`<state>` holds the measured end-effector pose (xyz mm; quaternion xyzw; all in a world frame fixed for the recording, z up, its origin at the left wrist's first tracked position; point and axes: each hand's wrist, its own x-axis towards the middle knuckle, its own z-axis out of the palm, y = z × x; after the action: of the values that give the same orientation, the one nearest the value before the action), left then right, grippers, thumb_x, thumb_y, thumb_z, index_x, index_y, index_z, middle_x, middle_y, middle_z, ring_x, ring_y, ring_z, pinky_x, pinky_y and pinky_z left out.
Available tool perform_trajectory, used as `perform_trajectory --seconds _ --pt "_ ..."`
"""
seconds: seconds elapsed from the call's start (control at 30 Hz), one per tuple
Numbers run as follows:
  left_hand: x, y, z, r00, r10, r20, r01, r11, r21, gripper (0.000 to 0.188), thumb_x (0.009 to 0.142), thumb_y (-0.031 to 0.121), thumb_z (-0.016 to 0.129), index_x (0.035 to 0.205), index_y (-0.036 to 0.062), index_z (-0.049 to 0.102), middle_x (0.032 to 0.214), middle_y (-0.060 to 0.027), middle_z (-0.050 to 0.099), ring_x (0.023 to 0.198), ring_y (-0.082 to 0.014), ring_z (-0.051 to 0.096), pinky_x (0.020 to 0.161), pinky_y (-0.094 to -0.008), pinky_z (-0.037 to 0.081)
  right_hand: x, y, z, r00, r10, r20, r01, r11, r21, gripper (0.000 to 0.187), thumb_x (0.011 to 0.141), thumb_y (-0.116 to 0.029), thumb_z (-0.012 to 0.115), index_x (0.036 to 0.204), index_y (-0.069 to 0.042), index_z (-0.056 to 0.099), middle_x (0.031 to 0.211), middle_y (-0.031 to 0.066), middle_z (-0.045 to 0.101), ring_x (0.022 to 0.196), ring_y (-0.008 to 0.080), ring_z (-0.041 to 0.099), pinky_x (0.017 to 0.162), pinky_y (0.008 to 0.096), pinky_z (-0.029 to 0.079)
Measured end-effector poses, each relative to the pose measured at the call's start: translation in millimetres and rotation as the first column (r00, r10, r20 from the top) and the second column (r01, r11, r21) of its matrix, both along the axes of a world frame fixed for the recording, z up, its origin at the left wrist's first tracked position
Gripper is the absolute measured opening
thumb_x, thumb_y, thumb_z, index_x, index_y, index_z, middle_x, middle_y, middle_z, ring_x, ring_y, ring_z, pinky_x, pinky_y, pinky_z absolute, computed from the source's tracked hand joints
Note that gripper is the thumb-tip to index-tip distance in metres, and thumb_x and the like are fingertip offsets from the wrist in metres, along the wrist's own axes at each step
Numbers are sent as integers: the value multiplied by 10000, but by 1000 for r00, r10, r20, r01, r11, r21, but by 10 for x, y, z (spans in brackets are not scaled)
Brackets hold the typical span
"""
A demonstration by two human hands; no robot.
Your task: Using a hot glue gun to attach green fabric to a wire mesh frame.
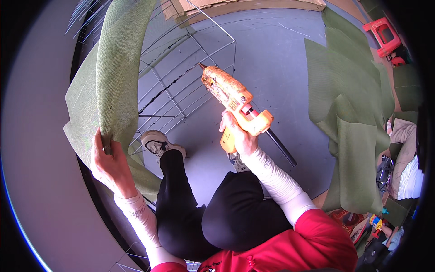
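Observation:
My right hand grips the handle of an orange hot glue gun, its dark nozzle pointing up and left. A black glue stick sticks out of the gun's rear. At the left, my left hand pinches the lower edge of a sheet of green mesh fabric, which hangs in a folded curve above it. Beside the fabric stands a wire frame of thin metal rods. A dark line of glue runs along one of its rods, just left of the nozzle.
More green mesh sheets lie heaped at the right. A red plastic stool-like item is at the far right, above another person's light-coloured clothing. Cardboard or wooden board borders the grey surface at the top. A grey wall-like panel rises on the left.

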<state>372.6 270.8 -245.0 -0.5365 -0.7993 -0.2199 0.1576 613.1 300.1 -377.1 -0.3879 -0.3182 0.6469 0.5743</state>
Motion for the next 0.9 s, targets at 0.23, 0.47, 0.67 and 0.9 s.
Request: perform_trajectory --seconds 0.23,0.47,0.67,0.9 --pt "51 16 -13 1000 -12 -11 12 1000 4 366 745 37 580 1110 53 597 757 -122 635 627 -173 609 620 -292 482 92 27 -16 999 -20 42 19 1000 11 175 891 -152 560 923 17 528 754 55 528 644 128 541 602 287 472" --pt "72 25 -39 999 -15 -33 15 1000 0 359 749 38 578 1107 59 598 755 -115 637 614 -168 605 612 -291 482 124 58 25 997 -18 70 16 1000 20 176 891 -151 562 911 21 532 743 57 529 634 129 542 594 283 471" --pt "62 -1 -16 999 -12 -35 12 1000 -1 359 751 40 576 1109 56 596 734 -110 626 595 -159 586 602 -285 474 48 1 58 990 88 114 -95 994 55 166 880 -153 576 894 10 546 726 44 536 621 128 546 594 283 470" --pt "60 -24 28 999 -47 -20 48 999 21 359 751 38 573 1110 51 596 746 -121 626 600 -159 585 607 -287 475 111 20 73 996 -8 88 5 999 43 162 888 -145 561 887 16 545 730 57 534 633 133 547 593 284 472"
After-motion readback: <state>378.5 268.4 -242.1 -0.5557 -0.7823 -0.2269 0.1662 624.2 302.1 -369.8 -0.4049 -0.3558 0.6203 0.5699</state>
